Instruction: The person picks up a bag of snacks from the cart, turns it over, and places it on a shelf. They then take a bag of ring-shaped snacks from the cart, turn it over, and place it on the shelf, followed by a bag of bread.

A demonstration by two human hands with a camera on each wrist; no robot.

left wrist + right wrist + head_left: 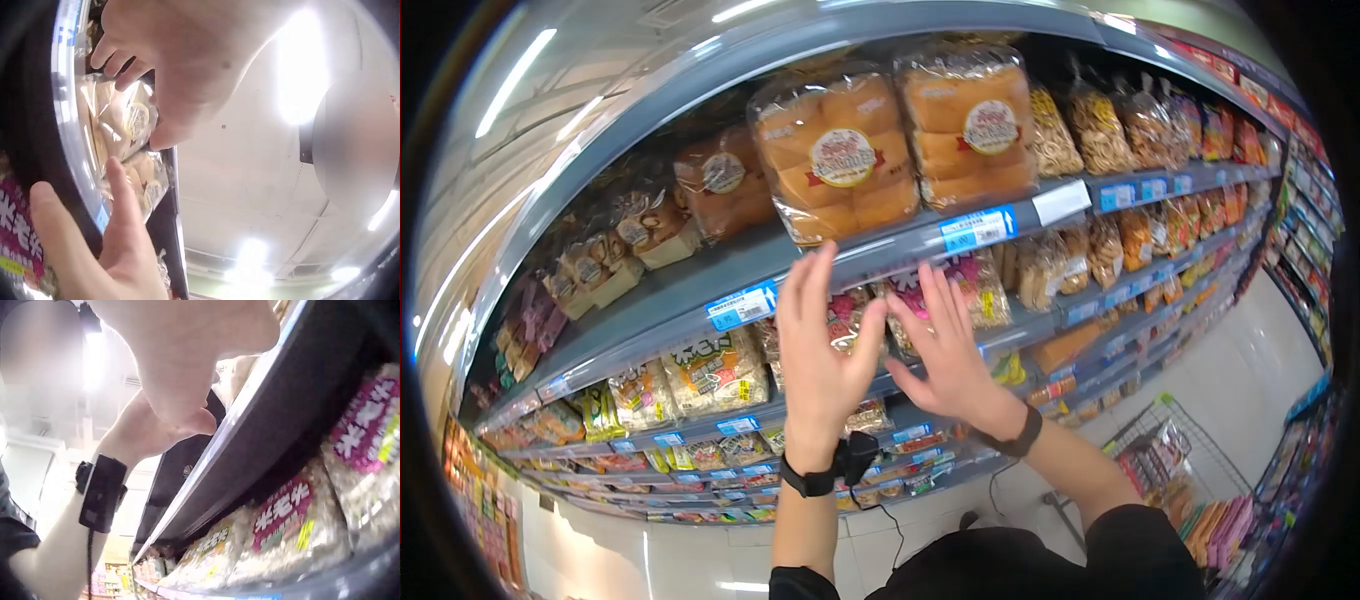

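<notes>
Two clear packs of golden bread rolls, the left bread pack [837, 155] and the right bread pack [968, 130], stand side by side on the upper shelf. Both hands are raised in front of that shelf's edge, below the packs, holding nothing. The left hand [825, 335] points upward with straight fingers, its fingertips near the left pack's bottom edge. To its right, the right hand [945, 355] has its fingers spread and extended. Whether any fingertip touches the shelf edge, I cannot tell. In the left wrist view a bread pack [125, 119] shows between the hands.
Below, a shelf holds bagged puffed snacks [715, 372] with pink and green labels. Blue price tags [980, 230] line the shelf edge [880, 243]. A wire shopping cart [1200, 455] with bagged goods stands at the lower right. More stocked shelves rise at the far right.
</notes>
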